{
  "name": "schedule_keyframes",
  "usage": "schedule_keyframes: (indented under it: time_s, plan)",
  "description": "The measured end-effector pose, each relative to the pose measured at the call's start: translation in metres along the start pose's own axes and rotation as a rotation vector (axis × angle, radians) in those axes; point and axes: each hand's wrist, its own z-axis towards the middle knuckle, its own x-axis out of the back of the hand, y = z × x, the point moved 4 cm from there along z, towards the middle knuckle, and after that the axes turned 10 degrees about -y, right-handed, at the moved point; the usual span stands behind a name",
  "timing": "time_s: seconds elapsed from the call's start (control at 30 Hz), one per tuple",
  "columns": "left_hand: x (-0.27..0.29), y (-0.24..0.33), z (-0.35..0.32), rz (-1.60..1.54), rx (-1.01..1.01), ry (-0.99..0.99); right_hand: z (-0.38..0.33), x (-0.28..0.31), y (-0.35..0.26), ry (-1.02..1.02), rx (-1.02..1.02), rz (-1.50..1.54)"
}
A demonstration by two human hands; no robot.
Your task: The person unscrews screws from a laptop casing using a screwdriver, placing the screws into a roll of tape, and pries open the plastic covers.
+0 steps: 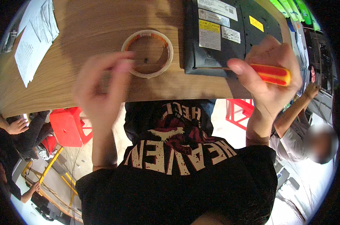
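Holding: right hand (269, 71) wrapped tight round a screwdriver (260, 72) with a red and orange handle, thumb pressed along the thin metal shaft
Screwdriver place: on the right side, just over the near edge of the black device (230, 33)
Screwdriver direction: lying almost flat, long way running left to right, handle to the right inside the fist, thin tip aimed left at the near edge of the device
Tip: resting on or just above the black back cover, too small to tell if in a screw
Why held so: likely gripped firm with the thumb forward to keep the thin tip steady and on its spot
Left hand (102, 84): blurry, fingers half curled with thumb and fingertips close together; cannot tell if anything small sits between them
Left hand place: above the near edge of the wooden table (83, 33), fingertips just beside the tape roll (147, 53), maybe brushing its left rim
Tape roll: clear ring lying flat on the wood, between the two hands, just left of the device
Black device: face down, back up with white and yellow stickers showing, likely turned over so the back can be reached
Papers (34, 33): white sheets on the far left of the table, well apart from both hands
Red stools (70, 127): down under the table, left and right
Other people: an arm and a hand low on the left, another person low on the right, apart from the two working hands
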Motion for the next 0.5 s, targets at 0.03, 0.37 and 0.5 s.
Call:
schedule_keyframes:
  time_s: [0.03,0.37,0.5]
  plan:
    - [-0.015,0.021,0.01,-0.035,-0.124,-0.105,0.001,0.002,-0.002,0.011,0.07,-0.092]
    - [-0.079,0.06,0.038,-0.051,-0.355,-0.431,0.01,0.006,-0.008,0.062,0.068,0.285]
    - [-0.08,0.059,0.041,-0.138,-0.211,-0.586,0.013,0.028,-0.003,-0.124,0.26,0.316]
